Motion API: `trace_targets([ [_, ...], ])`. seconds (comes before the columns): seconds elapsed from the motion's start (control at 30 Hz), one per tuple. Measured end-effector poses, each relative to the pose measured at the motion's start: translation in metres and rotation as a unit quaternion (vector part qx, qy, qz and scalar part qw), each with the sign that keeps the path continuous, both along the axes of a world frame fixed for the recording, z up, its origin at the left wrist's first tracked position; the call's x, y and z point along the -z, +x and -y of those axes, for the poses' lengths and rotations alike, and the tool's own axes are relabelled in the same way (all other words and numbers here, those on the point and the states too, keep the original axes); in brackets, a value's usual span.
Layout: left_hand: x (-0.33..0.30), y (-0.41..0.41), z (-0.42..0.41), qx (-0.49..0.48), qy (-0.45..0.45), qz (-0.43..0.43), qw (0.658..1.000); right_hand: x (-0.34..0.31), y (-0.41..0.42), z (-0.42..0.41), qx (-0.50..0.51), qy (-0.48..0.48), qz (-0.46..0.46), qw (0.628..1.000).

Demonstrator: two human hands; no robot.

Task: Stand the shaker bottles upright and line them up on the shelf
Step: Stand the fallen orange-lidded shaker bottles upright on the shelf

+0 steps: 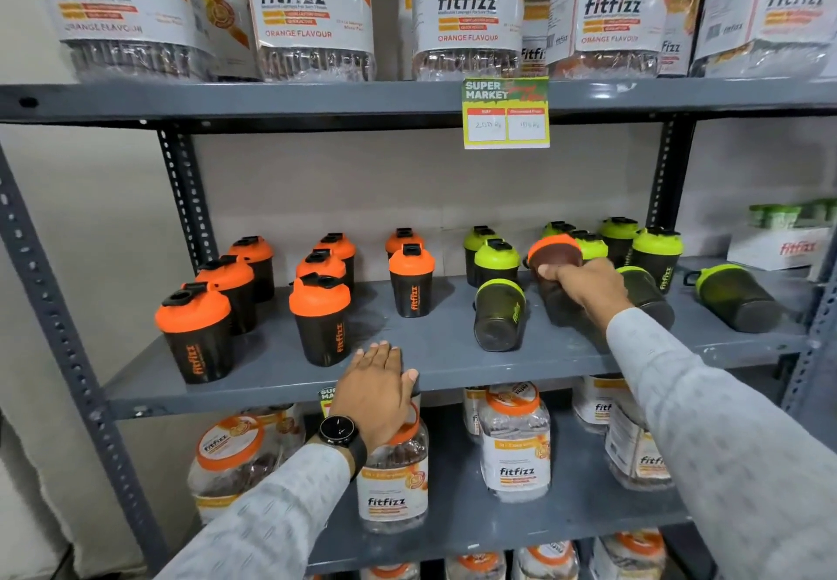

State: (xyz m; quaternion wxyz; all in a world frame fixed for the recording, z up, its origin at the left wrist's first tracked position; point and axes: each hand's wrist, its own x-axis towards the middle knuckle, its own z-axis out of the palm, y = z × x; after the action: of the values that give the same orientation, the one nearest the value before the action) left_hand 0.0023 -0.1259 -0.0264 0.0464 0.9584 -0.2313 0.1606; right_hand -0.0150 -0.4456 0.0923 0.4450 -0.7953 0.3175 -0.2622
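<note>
My right hand [577, 283] wraps an orange-lidded shaker bottle [556, 262], tipped lid away from me, among green-lidded bottles on the middle shelf [271, 380]. My left hand [378, 382] rests spread and empty on the shelf's front edge. I may knock the upright green bottle [656, 255] just beside it. My grip looks closed, though motion blurs it.

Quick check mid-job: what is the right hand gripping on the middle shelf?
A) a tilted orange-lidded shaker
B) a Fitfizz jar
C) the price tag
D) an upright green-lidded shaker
A: the right hand is closed around the dark body of an orange-lidded shaker, which leans with its lid toward the back among the green-lidded ones.
</note>
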Motion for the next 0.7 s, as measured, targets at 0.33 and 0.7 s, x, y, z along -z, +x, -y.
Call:
trace_targets([
  [0.33, 0.001, -0.002, -0.003, 0.004, -0.001, 0.014, 1.000, -0.002, 0.015, -0.132, -0.132, 0.057, 0.160, 0.977],
  [0.7, 0.005, 0.002, -0.004, 0.012, -0.012, 0.022, 1.000, 0.076, 0.033, -0.185, -0.152, 0.007, 0.127, 0.980],
])
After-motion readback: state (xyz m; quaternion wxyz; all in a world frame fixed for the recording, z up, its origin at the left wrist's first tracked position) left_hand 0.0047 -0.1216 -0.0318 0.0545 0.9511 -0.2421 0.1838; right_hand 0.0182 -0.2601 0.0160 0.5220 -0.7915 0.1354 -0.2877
